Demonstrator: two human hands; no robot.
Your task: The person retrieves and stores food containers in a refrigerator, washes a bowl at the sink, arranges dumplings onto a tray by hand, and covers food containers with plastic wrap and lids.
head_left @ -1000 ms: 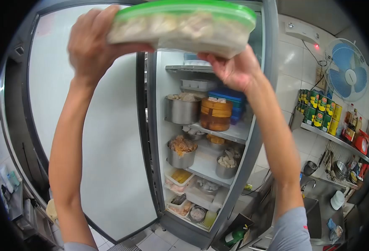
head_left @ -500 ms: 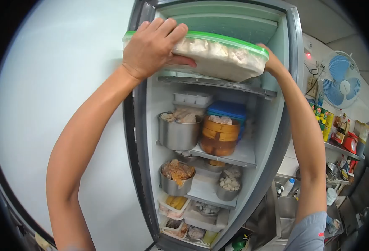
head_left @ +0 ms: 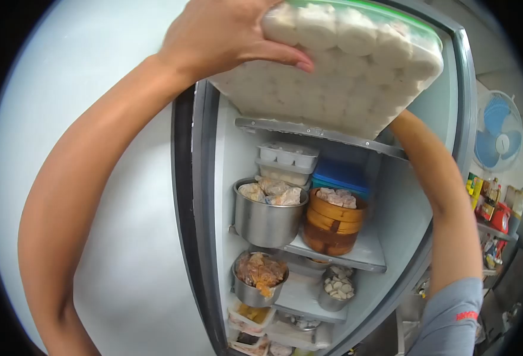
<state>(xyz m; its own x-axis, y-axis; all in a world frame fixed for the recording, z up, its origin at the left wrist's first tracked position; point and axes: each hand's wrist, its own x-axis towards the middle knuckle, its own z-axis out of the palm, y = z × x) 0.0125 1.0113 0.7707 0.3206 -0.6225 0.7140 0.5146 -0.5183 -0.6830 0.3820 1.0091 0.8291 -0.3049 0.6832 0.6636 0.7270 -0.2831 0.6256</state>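
A clear plastic food container (head_left: 356, 77) with a green lid is raised at the top of the open upright fridge. It is tilted, its underside facing me, and pale rounded pieces in rows show through its walls. My left hand (head_left: 226, 35) grips its left end, thumb against the near side and fingers partly out of frame above. My right forearm (head_left: 433, 160) reaches up to the container's right end. The right hand itself is hidden behind the container, so its fingers do not show. Just below lies the edge of the top shelf (head_left: 315, 132).
Lower shelves hold a steel pot (head_left: 267, 219) of bagged food, a bamboo steamer (head_left: 335, 222), a blue-lidded box (head_left: 340, 173), a smaller pot (head_left: 260, 282) and several tubs. The fridge door (head_left: 125, 237) stands at left. A fan (head_left: 498, 133) and bottles are at right.
The container has come closer and higher in view, tipping so that more of its underside shows. My left hand moved up with it. The right hand's visible part has slipped behind the container.
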